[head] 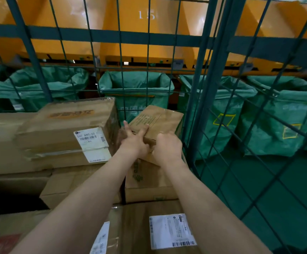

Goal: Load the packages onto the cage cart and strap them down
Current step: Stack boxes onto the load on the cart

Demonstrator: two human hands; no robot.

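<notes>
Head view: beside the cage cart's corner post (pixel 210 88), we press our left hand (pixel 135 142), fingers straight, on the small box (pixel 160 116); our right hand (pixel 168 146) curls over its near edge, fingertips hidden.

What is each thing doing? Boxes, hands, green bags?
small box, on the stack beside the cage wall, held by both hands.
left hand, fingers straight, pressing the top.
right hand, curled round its near edge.
big labelled box, taped shut, lying on the stack.
green bags, open-topped, behind the cage wall.
</notes>
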